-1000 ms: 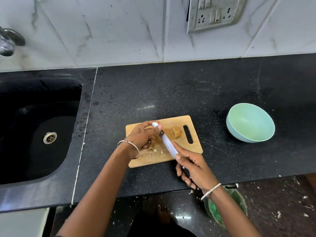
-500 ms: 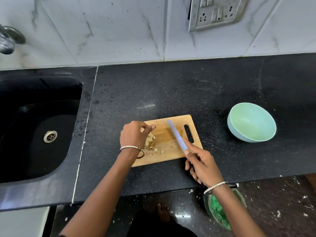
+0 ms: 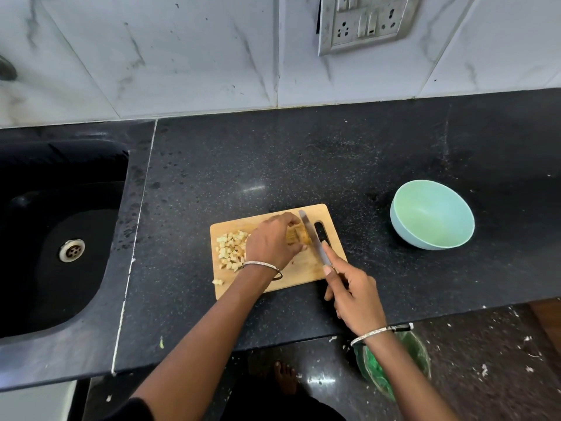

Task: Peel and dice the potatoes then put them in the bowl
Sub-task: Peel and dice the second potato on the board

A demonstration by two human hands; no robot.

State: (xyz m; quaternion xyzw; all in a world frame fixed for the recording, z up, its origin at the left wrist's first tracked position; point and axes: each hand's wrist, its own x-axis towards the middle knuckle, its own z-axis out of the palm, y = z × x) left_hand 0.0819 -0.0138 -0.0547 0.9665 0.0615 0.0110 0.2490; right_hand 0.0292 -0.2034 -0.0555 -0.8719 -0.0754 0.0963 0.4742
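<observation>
A small wooden cutting board (image 3: 300,273) lies on the black counter. A heap of pale diced potato (image 3: 229,249) sits on its left part, with one cube (image 3: 217,281) off the board's left edge. My left hand (image 3: 273,241) presses down on a sliced potato piece (image 3: 299,237) near the board's middle, mostly covering it. My right hand (image 3: 353,294) grips a knife (image 3: 314,238) whose blade stands against the right side of that piece. A light green bowl (image 3: 432,214) rests empty on the counter, to the right of the board.
A black sink (image 3: 57,235) with a metal drain fills the left. A wall socket plate (image 3: 365,21) hangs above on the tiled wall. Below the counter edge stands a green bin (image 3: 394,366) on a floor strewn with scraps; a bare foot (image 3: 285,376) shows there.
My left hand pushed the diced bits to the board's left, then moved right onto the sliced piece. The knife swung from the board's left part to the piece's right side.
</observation>
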